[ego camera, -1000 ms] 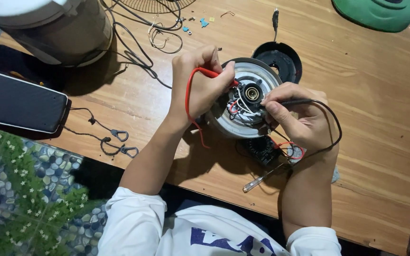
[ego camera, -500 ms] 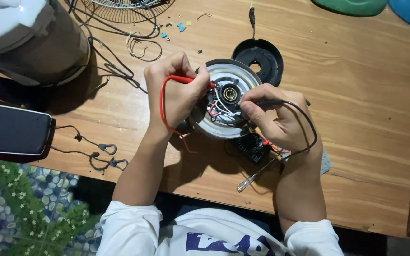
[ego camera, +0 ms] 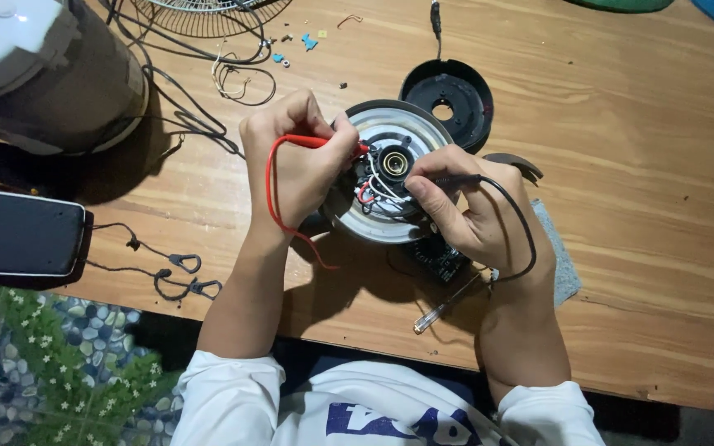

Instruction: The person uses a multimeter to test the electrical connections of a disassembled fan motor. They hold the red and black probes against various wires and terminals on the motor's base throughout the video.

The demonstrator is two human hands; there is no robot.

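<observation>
Left hand [ego camera: 299, 161] is pinched shut around a red test probe [ego camera: 316, 141], tip pointing right into the wiring at the middle of the round motor housing [ego camera: 390, 173]. From where I'm watching, the red lead [ego camera: 273, 190] loops off the back of that probe, curls down over the wrist and trails onto the wooden table [ego camera: 621, 206]. Right hand [ego camera: 468, 211] is doing the mirror job: fingers closed on a black probe [ego camera: 456, 178], tip aimed left toward the same cluster of white and red wires beside the centre bearing [ego camera: 394, 163]. Its black lead [ego camera: 522, 223] arcs around the back of the hand.

The motor sits flat on the table between the two hands, open face up, both hands touching or overlapping its rim. Just behind it lies a round black cover [ego camera: 448, 103], also flat. Under the right wrist I can see a clear-handled screwdriver [ego camera: 444, 307] lying at a slant, and a small dark circuit board [ego camera: 438, 258] peeking out just below the motor. Far left there's a dark flat box [ego camera: 18, 235], with a big grey cylindrical appliance [ego camera: 59, 83] behind it and a wire fan guard [ego camera: 208, 15] at the top edge.
</observation>
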